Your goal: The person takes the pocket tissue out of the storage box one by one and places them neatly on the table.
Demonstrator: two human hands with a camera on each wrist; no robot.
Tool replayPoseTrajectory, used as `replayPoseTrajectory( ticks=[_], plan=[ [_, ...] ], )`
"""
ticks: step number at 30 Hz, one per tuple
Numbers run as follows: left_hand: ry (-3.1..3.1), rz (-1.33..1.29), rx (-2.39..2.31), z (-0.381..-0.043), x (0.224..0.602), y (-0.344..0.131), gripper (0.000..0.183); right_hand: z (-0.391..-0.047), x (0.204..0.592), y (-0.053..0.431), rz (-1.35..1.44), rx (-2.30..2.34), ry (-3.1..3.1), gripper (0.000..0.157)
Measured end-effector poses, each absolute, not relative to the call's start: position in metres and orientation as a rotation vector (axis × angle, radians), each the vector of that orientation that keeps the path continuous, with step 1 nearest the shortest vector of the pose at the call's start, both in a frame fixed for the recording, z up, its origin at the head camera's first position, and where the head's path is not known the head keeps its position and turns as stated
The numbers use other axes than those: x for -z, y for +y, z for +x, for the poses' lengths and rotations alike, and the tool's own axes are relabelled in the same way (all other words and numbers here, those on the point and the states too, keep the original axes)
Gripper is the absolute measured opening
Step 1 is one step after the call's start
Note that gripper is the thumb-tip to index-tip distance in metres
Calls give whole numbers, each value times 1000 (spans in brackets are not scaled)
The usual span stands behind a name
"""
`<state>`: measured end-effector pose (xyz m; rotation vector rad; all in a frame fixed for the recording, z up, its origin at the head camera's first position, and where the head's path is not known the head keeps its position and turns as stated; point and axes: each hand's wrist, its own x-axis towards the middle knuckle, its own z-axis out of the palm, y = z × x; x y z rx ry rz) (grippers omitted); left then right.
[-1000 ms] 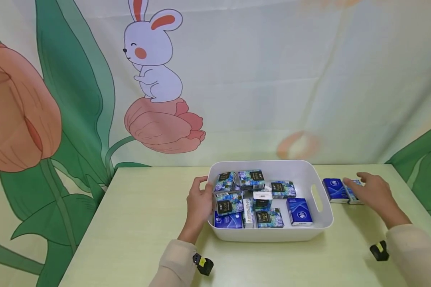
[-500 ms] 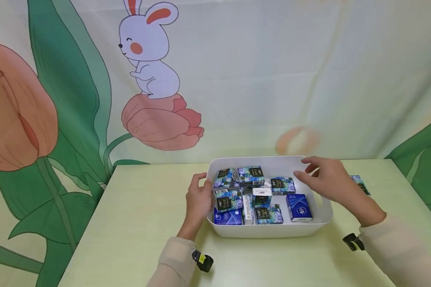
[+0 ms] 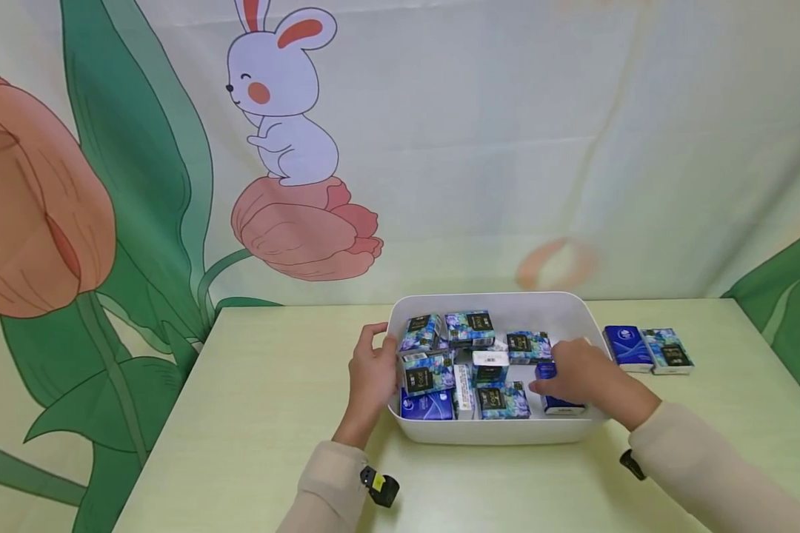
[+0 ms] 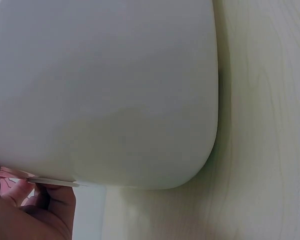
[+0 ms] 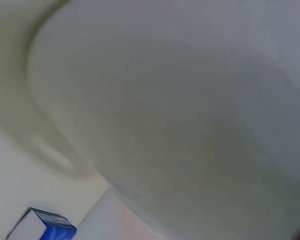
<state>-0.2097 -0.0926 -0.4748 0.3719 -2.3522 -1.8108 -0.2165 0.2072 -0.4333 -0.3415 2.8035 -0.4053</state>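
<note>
My left hand (image 3: 373, 370) grips the left end of a white plastic bin (image 3: 500, 433); the left wrist view shows its curled fingers (image 4: 60, 210) by the bin's rim. My right hand (image 3: 583, 374) reaches over the bin's right end. Its thumb lies across the left side of a dark-blue pocket tissue pack (image 3: 563, 407), and its other fingers bend down over the far and right sides, partly hidden. To the left in the bin lie several floral tissue packs (image 3: 500, 400), some stacked or on edge, and another blue pack (image 3: 427, 405) at the front-left corner.
Right of the bin, a blue tissue pack (image 3: 628, 348) and a floral one (image 3: 668, 351) lie side by side on the pale wooden table (image 3: 273, 414). A printed cloth (image 3: 453, 185) with a rabbit and tulips hangs behind the table.
My right hand has left the floral pack on the table, crossed leftward over the bin's right rim and come down on the blue pack inside. My left hand stays on the bin.
</note>
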Motion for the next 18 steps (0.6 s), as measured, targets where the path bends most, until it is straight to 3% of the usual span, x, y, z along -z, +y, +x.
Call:
replayPoseTrajectory(
  ticks=[5, 13, 18],
  plan=[
    [-2346, 374, 1806, -208, 472, -92, 29, -214, 446, 202, -316, 304, 2794, 46],
    [-2351, 368, 1804, -208, 473, -93, 30, -214, 454, 200, -369, 214, 2810, 53],
    [-2354, 370, 1802, -209, 474, -92, 29, -213, 457, 203, -440, 241, 2851, 46]
  ],
)
